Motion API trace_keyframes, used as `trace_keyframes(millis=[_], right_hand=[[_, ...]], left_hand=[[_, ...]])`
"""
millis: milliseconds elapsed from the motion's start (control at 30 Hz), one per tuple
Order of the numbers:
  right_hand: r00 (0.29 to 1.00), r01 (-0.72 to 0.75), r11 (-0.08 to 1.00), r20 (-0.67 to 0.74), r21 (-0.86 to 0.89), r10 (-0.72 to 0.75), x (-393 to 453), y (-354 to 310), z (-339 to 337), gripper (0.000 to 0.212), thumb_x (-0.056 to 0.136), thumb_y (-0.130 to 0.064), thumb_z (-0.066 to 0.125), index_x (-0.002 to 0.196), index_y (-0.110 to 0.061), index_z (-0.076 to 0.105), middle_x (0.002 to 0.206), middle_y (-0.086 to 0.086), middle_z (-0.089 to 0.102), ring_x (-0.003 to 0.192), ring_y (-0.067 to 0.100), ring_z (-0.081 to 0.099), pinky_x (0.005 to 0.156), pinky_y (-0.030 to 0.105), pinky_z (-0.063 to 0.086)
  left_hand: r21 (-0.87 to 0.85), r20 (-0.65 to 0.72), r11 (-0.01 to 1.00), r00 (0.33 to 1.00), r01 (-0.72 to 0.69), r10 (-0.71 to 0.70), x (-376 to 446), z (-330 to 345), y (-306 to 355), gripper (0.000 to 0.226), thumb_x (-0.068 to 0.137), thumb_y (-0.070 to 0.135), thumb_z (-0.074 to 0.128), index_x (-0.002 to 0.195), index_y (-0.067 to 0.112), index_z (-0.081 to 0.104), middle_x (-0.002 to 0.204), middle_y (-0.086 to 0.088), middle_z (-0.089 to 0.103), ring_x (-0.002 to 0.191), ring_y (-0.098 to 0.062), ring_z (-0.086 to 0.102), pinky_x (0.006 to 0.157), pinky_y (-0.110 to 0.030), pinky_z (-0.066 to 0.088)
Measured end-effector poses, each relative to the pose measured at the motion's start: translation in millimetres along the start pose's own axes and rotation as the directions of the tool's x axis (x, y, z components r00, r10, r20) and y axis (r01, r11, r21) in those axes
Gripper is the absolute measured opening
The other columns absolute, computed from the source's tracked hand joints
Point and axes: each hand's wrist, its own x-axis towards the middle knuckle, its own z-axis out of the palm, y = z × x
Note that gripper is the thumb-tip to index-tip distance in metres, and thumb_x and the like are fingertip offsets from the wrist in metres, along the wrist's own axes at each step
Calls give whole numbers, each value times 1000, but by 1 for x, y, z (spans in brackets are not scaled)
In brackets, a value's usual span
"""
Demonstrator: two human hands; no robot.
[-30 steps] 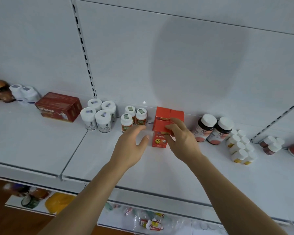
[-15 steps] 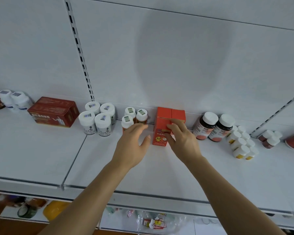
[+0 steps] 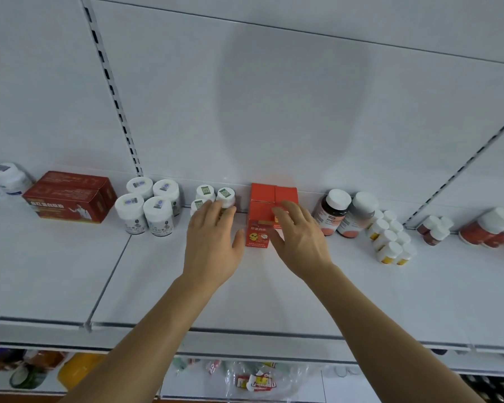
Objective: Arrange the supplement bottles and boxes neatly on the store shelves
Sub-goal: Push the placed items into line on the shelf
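Squaring up the orange boxes at the back of the shelf, roughly 12 o'clock from the person. Change vs a second ago: left hand has moved in from open air at 10 o'clock and now flanks the front box, thumb touching or just beside its left face. Its fingertips have reached the small green-label bottles at 11 o'clock; actual contact can't be confirmed. Right hand has slid from the box tops to the right front, fingers loosely spread and draped over the front-right box, thumb at the front box's right edge. Neither hand is closed on anything; both flat, fingers apart, pushing rather than gripping.

Reading: the step has gone from one-hand nudging to a two-hand squeeze. The boxes look close to a tidy two-by-two block against the back panel, so this cluster is probably nearly done.

Surroundings:
- 9 o'clock: big white-lid jars, four in a square; dark red carton beyond them.
- 1 o'clock: two dark bottles just beside the boxes, tight gap.
- 2 o'clock: column of small yellow-label bottles, angled, not squared to the shelf edge.
- 3 o'clock: red bottles, partly cut off by the frame.

In the way: left fingers over the small bottles could tip one on a further push. The dark bottles leave little room for shifting the boxes right.
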Motion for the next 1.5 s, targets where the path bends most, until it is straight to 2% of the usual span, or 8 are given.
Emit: trace_keyframes(millis=[167, 300, 400, 633, 933, 1067, 1333, 1500], right_hand=[[998, -48, 996, -45, -75, 45, -25, 20, -35, 42, 96, -32, 55, 127, -6, 61, 136, 18, 58, 133, 41, 48, 106, 54, 44], [989, -146, 979, -38, -145, 142, -59, 51, -73, 49, 98, -40, 47, 133, -7, 59, 144, 18, 53, 140, 39, 43, 114, 52, 35], [979, -201, 965, -48, -170, 196, -95, 85, -105, 51, 98, -41, 49, 136, -7, 57, 145, 19, 53, 142, 40, 40, 113, 55, 36], [948, -317, 907, -68, -276, 311, -196, 191, -195, 52, 99, -43, 47, 134, -6, 59, 143, 20, 55, 140, 41, 42, 112, 56, 38], [836, -518, 770, -34, -373, 547, -313, 317, -284, 61, 100, -50, 37, 143, -9, 51, 145, 17, 53, 143, 39, 38, 116, 52, 36], [786, -584, 726, -28, -362, 618, -333, 370, -304, 60, 101, -47, 47, 148, -10, 46, 150, 16, 49, 147, 38, 32, 119, 50, 29], [742, -609, 703, 49, -367, 668, -330, 485, -327, 61, 103, -46, 42, 155, -14, 33, 158, 10, 37, 151, 34, 20, 123, 45, 20], [782, -576, 728, 9, -373, 623, -310, 564, -339, 54, 100, -41, 49, 148, -16, 42, 147, 7, 50, 144, 32, 33, 118, 44, 31]], left_hand=[[79, -3, 997, 1000, -24, 25, 1, 3, 42, 55, 93, 43, 43, 134, 8, 56, 143, -16, 50, 137, -40, 40, 110, -56, 35], [112, 5, 988, 994, -109, 109, 0, 16, 99, 54, 94, 38, 59, 137, 7, 55, 147, -20, 48, 139, -42, 39, 112, -59, 35], [82, 19, 980, 983, -181, 180, -3, 35, 153, 56, 93, 38, 60, 139, 7, 53, 148, -19, 47, 142, -41, 35, 113, -58, 32], [-17, 27, 947, 947, -320, 320, -33, 89, 306, 57, 95, 44, 42, 137, 7, 54, 149, -16, 46, 143, -37, 35, 113, -56, 32], [-117, 104, 892, 888, -436, 448, -62, 167, 483, 64, 94, 48, 34, 141, 8, 51, 148, -16, 48, 141, -36, 38, 116, -53, 31], [-153, 120, 871, 866, -466, 485, -52, 201, 536, 62, 94, 47, 40, 140, 8, 52, 147, -17, 49, 139, -35, 40, 117, -48, 31], [-222, 130, 869, 870, -443, 476, 8, 282, 625, 57, 95, 39, 55, 143, 7, 48, 147, -19, 46, 138, -37, 40, 114, -50, 35], [-232, 112, 887, 894, -400, 433, 51, 321, 663, 60, 91, 40, 48, 138, 4, 51, 139, -21, 50, 128, -43, 47, 106, -52, 42]])
